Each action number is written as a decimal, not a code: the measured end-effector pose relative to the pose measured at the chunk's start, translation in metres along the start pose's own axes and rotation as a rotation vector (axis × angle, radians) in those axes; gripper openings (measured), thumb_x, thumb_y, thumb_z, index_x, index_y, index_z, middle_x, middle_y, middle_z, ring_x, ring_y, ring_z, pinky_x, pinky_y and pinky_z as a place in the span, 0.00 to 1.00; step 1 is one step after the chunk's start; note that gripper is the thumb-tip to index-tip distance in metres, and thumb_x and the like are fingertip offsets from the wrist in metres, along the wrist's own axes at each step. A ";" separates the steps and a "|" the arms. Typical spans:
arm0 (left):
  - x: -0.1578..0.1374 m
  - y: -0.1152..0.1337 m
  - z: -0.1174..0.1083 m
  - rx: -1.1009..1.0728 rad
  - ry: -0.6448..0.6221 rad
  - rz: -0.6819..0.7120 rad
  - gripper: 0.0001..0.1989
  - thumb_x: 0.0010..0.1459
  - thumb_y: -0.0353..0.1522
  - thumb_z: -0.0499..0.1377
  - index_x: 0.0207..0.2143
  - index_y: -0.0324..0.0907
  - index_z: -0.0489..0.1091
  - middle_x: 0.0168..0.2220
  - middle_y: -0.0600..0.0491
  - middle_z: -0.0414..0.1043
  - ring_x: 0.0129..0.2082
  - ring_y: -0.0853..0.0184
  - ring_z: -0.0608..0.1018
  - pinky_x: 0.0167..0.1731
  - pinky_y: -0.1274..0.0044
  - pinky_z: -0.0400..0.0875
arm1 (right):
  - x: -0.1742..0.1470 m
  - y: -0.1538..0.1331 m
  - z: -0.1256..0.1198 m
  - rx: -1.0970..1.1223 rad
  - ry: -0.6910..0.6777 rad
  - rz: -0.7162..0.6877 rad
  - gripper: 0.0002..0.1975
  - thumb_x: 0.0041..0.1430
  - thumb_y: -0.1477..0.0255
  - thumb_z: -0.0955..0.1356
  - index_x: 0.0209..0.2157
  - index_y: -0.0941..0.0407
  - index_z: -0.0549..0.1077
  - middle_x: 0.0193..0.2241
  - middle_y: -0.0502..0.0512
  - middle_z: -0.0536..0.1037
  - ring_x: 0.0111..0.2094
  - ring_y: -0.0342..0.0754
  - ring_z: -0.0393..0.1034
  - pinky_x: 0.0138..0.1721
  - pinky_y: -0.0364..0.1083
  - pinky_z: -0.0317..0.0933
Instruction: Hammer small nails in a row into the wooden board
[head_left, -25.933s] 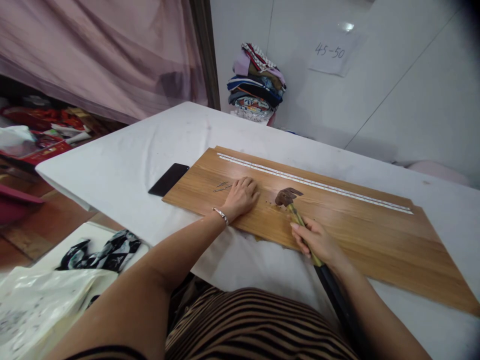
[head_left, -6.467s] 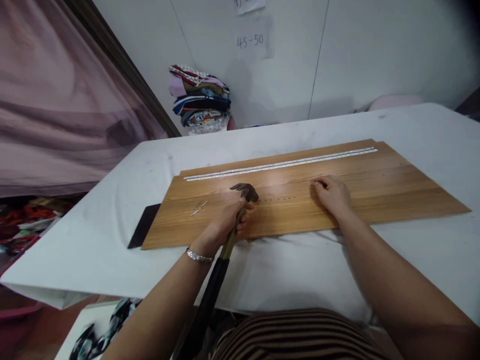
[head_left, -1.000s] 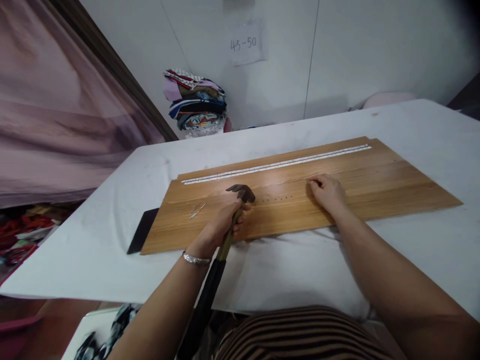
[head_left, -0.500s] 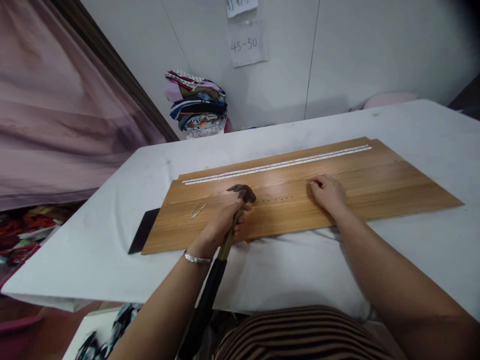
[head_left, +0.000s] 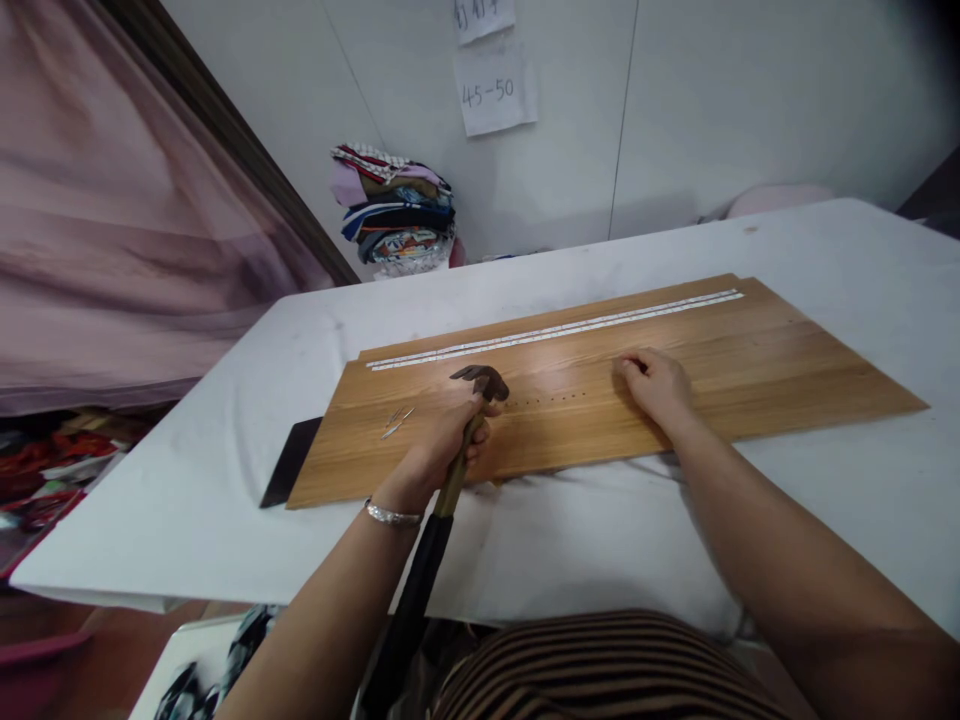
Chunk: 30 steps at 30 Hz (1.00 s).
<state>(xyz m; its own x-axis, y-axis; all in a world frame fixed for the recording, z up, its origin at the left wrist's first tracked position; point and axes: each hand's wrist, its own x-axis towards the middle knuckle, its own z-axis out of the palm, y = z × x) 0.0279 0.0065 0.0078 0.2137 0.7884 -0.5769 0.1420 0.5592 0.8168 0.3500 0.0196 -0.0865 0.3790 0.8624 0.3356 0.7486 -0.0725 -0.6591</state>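
A claw hammer (head_left: 442, 497) with a dark head and a black lower grip is in my left hand (head_left: 450, 437). My fingers wrap its handle just below the head, which is over the wooden board (head_left: 780, 365). A row of several small dark dots (head_left: 551, 400) runs across the wood right of the hammer head. My right hand (head_left: 656, 385) rests on the board beyond the row, its fingers curled together in a pinch; what they hold, if anything, is too small to make out. Several thin nails (head_left: 397, 424) lie on the board's left part.
Two long white measuring strips (head_left: 555, 332) lie along the board's far side. A black flat piece (head_left: 291, 462) pokes out beyond its left end. The white table (head_left: 202, 440) carries everything. Folded clothes (head_left: 397, 205) are stacked behind it, and a pink curtain (head_left: 150, 200) hangs at left.
The hammer head has shifted very slightly left and up with my left hand. My right hand stays in the same place on the board.
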 end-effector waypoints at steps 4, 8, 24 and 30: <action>-0.002 0.022 -0.001 -0.116 0.047 0.149 0.18 0.70 0.45 0.53 0.39 0.39 0.69 0.20 0.62 0.58 0.13 0.78 0.58 0.14 0.84 0.53 | -0.008 -0.019 -0.002 0.286 -0.005 -0.032 0.12 0.58 0.69 0.66 0.35 0.54 0.82 0.36 0.59 0.86 0.40 0.56 0.78 0.45 0.53 0.69; 0.001 0.052 0.004 -0.312 0.110 0.384 0.18 0.68 0.47 0.58 0.37 0.40 0.67 0.20 0.63 0.58 0.15 0.78 0.60 0.17 0.84 0.59 | -0.029 -0.052 -0.006 0.676 -0.298 0.009 0.12 0.58 0.64 0.70 0.38 0.54 0.83 0.27 0.53 0.82 0.31 0.50 0.76 0.39 0.51 0.70; 0.022 0.009 0.110 0.021 -0.125 0.410 0.10 0.67 0.27 0.56 0.31 0.40 0.70 0.33 0.48 0.79 0.33 0.68 0.78 0.41 0.74 0.74 | -0.067 -0.085 -0.005 1.279 -0.912 0.378 0.24 0.53 0.53 0.76 0.22 0.53 0.64 0.11 0.42 0.61 0.10 0.38 0.50 0.10 0.39 0.50; 0.017 -0.014 0.032 0.326 0.149 0.485 0.06 0.63 0.31 0.61 0.35 0.41 0.78 0.36 0.51 0.80 0.28 0.69 0.77 0.34 0.76 0.73 | -0.046 -0.064 -0.008 1.265 -0.837 0.411 0.18 0.55 0.59 0.75 0.25 0.52 0.66 0.16 0.40 0.58 0.12 0.37 0.45 0.10 0.39 0.49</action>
<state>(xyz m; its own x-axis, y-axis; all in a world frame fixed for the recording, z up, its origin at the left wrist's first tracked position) 0.0604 0.0043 -0.0131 0.1940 0.9744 -0.1139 0.3567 0.0381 0.9334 0.2889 -0.0193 -0.0548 -0.2848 0.9430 -0.1725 -0.4122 -0.2829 -0.8661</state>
